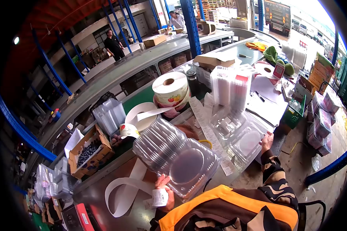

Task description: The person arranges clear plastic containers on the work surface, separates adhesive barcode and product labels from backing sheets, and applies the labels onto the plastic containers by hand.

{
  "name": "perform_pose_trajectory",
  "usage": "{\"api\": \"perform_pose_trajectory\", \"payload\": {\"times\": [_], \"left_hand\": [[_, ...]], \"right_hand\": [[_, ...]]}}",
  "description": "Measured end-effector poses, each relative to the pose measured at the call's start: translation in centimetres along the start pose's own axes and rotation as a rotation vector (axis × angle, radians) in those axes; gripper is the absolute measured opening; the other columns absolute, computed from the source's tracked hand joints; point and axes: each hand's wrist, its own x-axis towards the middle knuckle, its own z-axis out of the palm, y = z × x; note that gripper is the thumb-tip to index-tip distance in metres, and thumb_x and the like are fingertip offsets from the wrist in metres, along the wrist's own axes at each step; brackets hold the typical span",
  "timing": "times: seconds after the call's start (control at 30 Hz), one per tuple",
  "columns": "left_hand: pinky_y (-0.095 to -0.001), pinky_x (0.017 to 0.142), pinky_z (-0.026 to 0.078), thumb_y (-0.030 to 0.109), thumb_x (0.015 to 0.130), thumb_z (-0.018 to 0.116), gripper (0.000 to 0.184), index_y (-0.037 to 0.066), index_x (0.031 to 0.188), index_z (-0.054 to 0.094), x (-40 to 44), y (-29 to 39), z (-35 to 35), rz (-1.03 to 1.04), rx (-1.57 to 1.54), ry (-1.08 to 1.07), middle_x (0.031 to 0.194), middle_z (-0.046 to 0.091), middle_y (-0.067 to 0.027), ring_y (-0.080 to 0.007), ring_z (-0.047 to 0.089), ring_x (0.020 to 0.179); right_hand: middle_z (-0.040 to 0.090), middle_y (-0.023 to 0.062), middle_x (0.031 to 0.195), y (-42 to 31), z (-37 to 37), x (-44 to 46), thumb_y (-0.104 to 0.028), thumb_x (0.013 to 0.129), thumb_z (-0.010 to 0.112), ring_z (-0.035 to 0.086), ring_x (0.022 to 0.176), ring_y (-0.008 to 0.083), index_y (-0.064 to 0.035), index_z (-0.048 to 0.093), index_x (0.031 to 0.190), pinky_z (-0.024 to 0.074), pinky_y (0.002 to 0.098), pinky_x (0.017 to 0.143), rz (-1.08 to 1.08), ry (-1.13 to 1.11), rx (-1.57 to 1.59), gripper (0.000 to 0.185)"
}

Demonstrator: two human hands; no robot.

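Clear plastic clamshells (pixel 187 165) | lying unfilled on surface (pixel 98 196), near edge | left hand (pixel 165 192) touching these, right hand (pixel 266 141) clear tray (pixel 246 144) | grips unclear

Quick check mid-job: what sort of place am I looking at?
Probably a fruit-packing area in a warehouse: clear plastic containers stacked on the bench, a fruit-printed label roll, and an open box of dark round fruit.

A blue steel post (pixel 191 32) rises behind the dark flask (pixel 192 81), with a cardboard carton (pixel 100 159) of dark grapes (pixel 89 153) well to the flask's left and a green plastic basket (pixel 295 115) well to its right.
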Motion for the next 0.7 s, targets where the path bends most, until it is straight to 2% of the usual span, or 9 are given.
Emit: {"api": "perform_pose_trajectory", "payload": {"times": [0.07,0.1,0.27,0.3,0.33,0.4,0.47,0.6,0.7], "left_hand": [[-0.0462,0.1,0.045,-0.004,0.085,0.049,0.011,0.005,0.081,0.044,-0.3,-0.1,0.2,-0.015,-0.033,0.022,0.104,0.068,-0.0187,-0.0361,0.058,0.115],[-0.0466,0.1,0.044,-0.003,0.086,0.049,0.011,0.005,0.081,0.044,-0.3,-0.2,0.1,-0.01,-0.048,0.026,0.105,0.068,-0.0188,-0.0363,0.058,0.116],[-0.0476,0.107,0.037,0.003,0.09,0.048,0.008,0.007,0.083,0.048,-0.6,0.3,0.4,-0.153,-0.26,0.072,0.106,0.068,-0.0194,-0.0348,0.055,0.121],[-0.0478,0.109,0.033,0.009,0.093,0.047,0.006,0.007,0.088,0.049,0.2,0.3,-0.1,-0.133,-0.393,0.035,0.108,0.068,-0.0203,-0.0342,0.053,0.123],[-0.0447,0.104,0.042,0.007,0.093,0.05,0.006,0.006,0.098,0.048,0.8,0.7,-1.8,-0.204,-0.336,-0.071,0.115,0.063,-0.0236,-0.0339,0.061,0.114],[-0.0465,0.102,0.044,0.022,0.094,0.053,0.027,0.006,0.115,0.049,2.8,1.1,-4.7,-0.565,-0.722,-0.02,0.12,0.063,-0.0211,-0.0338,0.059,0.116],[-0.0454,0.099,0.049,0.031,0.094,0.055,0.045,0.006,0.131,0.045,5.2,0.0,-7.7,-0.644,-1.083,-0.025,0.131,0.057,-0.0203,-0.034,0.061,0.113],[-0.0463,0.112,0.031,0.053,0.092,0.053,0.074,0.008,0.149,0.034,10.6,2.8,-10.6,-0.496,-1.018,-0.074,0.157,0.026,-0.014,-0.0305,0.031,0.142],[-0.0418,0.117,0.016,0.061,0.092,0.045,0.08,0.006,0.149,0.033,11.7,3.9,-11.2,-0.432,-0.911,-0.092,0.159,0.023,-0.0121,-0.0251,0.018,0.148]], "right_hand": [[0.051,0.0208,0.127,3.8,0.9,3.2,-0.022,0.084,0.054,0.053,0.11,0.0366,-0.0038,0.045,0.132,0.0458,0.0462,0.094,-0.184,0.15,-0.367,0.052],[0.048,0.0237,0.131,-0.3,0.0,-0.5,-0.025,0.081,0.062,0.044,0.125,0.0391,0.0008,0.046,0.131,0.0348,0.0418,0.107,-0.075,0.2,-0.392,0.058],[0.053,0.0194,0.125,-3.1,0.8,-0.8,-0.017,0.083,0.064,0.05,0.118,0.0318,-0.0003,0.053,0.124,0.0403,0.0391,0.101,-0.365,0.237,-0.339,0.045],[0.056,0.0177,0.121,-4.6,2.0,-1.6,-0.017,0.084,0.061,0.054,0.111,0.0282,-0.0001,0.054,0.121,0.0436,0.0376,0.096,-0.433,0.081,-0.211,0.041],[0.06,0.016,0.117,-5.9,3.9,-2.7,-0.016,0.085,0.059,0.059,0.105,0.0246,0.0,0.054,0.118,0.0469,0.0362,0.091,-0.495,-0.078,-0.086,0.036],[0.064,0.0103,0.107,-12.6,6.9,-9.6,-0.014,0.091,0.058,0.062,0.091,0.0167,-0.0011,0.056,0.114,0.0485,0.0289,0.08,-0.463,-0.559,0.222,0.026],[0.066,0.006,0.102,-18.8,9.4,-17.7,-0.013,0.096,0.056,0.062,0.084,0.0108,-0.0025,0.057,0.111,0.0482,0.0236,0.074,-0.426,-1.052,0.406,0.018],[0.065,0.0067,0.103,-25.2,12.0,-33.3,-0.023,0.096,0.062,0.061,0.086,0.0094,-0.0028,0.056,0.105,0.0489,0.0236,0.076,-0.51,-1.807,0.402,0.023],[0.061,0.0032,0.094,-26.3,13.1,-40.5,-0.02,0.095,0.065,0.058,0.085,0.0082,-0.004,0.054,0.098,0.0485,0.0228,0.075,-0.674,-2.161,0.301,0.02]]}}
